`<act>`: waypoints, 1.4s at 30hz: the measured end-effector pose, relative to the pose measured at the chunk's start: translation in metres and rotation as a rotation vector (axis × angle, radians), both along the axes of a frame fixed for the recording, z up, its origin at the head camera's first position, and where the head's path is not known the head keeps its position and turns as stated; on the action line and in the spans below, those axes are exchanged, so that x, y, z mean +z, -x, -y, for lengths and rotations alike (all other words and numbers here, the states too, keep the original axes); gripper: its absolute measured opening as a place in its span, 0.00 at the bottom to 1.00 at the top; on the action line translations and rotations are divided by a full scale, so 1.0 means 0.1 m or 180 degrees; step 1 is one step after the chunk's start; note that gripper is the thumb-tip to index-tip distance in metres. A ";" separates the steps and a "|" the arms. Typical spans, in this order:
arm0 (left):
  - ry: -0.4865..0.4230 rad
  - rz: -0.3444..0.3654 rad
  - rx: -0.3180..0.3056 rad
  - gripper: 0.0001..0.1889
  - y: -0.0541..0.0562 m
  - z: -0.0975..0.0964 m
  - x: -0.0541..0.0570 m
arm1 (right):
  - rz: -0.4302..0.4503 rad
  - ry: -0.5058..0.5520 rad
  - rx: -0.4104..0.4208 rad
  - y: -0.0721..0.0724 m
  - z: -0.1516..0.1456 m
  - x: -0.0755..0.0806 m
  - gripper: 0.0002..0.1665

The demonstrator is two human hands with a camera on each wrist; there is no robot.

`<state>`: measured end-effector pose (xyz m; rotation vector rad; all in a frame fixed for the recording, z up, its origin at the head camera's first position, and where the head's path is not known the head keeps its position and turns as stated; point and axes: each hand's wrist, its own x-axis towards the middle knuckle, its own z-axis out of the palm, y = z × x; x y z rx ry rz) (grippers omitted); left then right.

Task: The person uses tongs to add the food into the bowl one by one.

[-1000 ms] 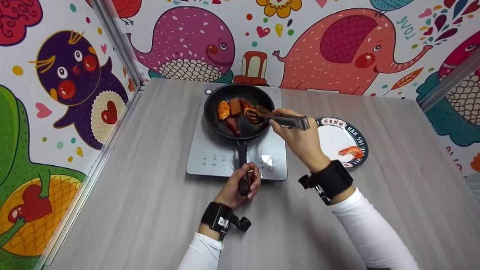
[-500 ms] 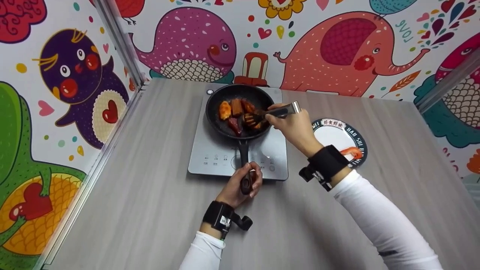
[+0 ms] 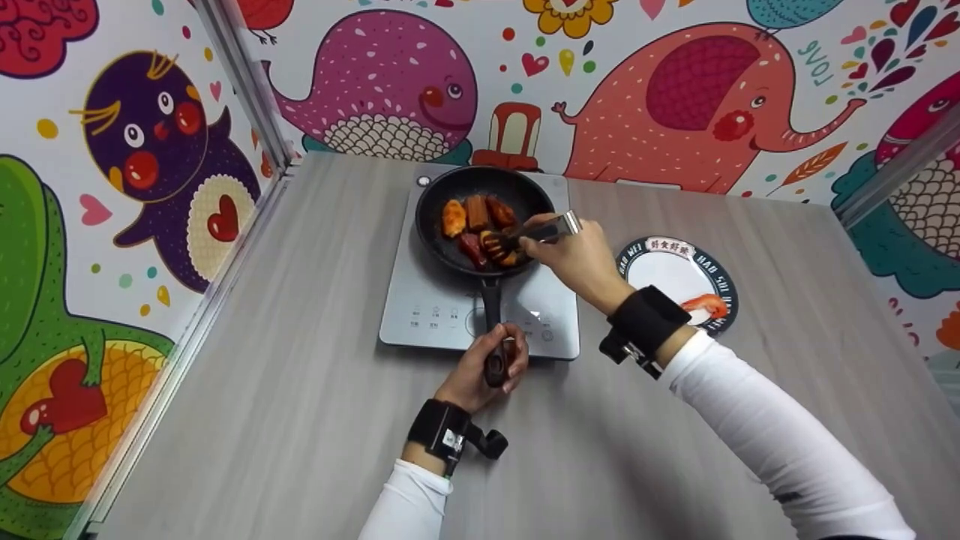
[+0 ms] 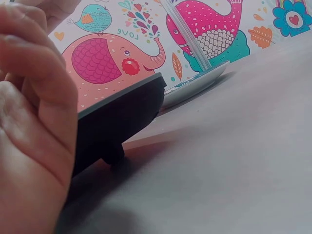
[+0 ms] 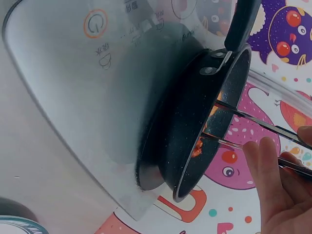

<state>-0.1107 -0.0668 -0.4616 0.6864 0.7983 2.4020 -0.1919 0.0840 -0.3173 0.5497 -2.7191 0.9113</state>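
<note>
In the head view, my left hand holds the handle of a black frying pan, its fingers curled around the end. My right hand grips metal tongs above the pan's right rim. The tongs' slotted dark heads are at a yellow-orange food piece, partly hidden by them. Beside it lie a dark red piece, a brown block, a reddish piece and a yellow-orange piece. The right wrist view shows both tong arms reaching into the pan.
The pan sits on a silver induction cooker with touch controls at its front. To the right, a dark-rimmed white plate bears a cooked shrimp. Cartoon-printed walls border the grey table at the back and sides.
My right hand has shifted left and turned the tongs. Their heads and the yellow-orange piece have moved toward the pan's near side, beside the dark red piece. My left hand keeps its hold.
</note>
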 end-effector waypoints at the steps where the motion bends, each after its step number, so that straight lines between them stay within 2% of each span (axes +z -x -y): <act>1: 0.0007 0.0000 0.0001 0.18 0.00 0.00 0.00 | -0.0008 -0.0009 -0.0002 0.00 0.02 0.00 0.14; 4: 0.0024 0.0012 -0.0001 0.18 0.00 0.01 0.00 | 0.0003 -0.0024 -0.0037 0.01 0.07 0.01 0.15; 10: 0.0042 0.0030 0.0027 0.18 0.00 0.00 0.00 | 0.0137 -0.0127 -0.0276 -0.01 0.19 0.06 0.19; 24: 0.0099 0.0048 0.0090 0.18 -0.01 0.00 0.01 | 0.0158 -0.0392 -0.0643 0.04 0.41 0.14 0.29; 31: 0.0087 0.0032 0.0125 0.18 -0.02 -0.01 0.00 | 0.0112 -0.0412 -0.0625 0.05 0.42 0.14 0.31; 42: 0.0039 -0.0039 0.0127 0.18 -0.01 0.00 -0.01 | 0.0272 -0.0354 -0.0606 0.04 0.41 0.16 0.32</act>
